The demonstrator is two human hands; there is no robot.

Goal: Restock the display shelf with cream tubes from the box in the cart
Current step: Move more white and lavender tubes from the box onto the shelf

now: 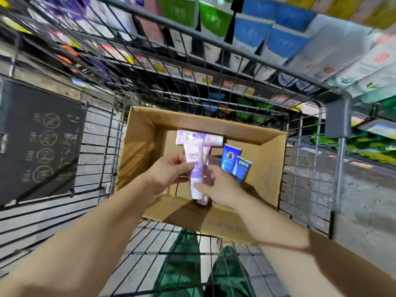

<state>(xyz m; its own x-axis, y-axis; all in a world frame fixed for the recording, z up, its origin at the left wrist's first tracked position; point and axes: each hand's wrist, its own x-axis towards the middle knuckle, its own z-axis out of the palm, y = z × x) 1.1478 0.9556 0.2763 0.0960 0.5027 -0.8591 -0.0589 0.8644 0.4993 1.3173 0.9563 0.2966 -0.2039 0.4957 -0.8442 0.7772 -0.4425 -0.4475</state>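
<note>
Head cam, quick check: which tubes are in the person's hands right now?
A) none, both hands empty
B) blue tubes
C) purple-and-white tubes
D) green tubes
C: the left hand and right hand both grip the purple-and-white tubes over the cardboard box, while the two blue tubes lie untouched inside it.

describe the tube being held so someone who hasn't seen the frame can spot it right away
Find the open cardboard box in the wire cart. Above its middle, the left hand and right hand hold a lilac-and-white cream tube upright, crimped end up, cap down. The two blue tubes to its right stand untouched, and another lilac tube lies flat behind it.
</note>
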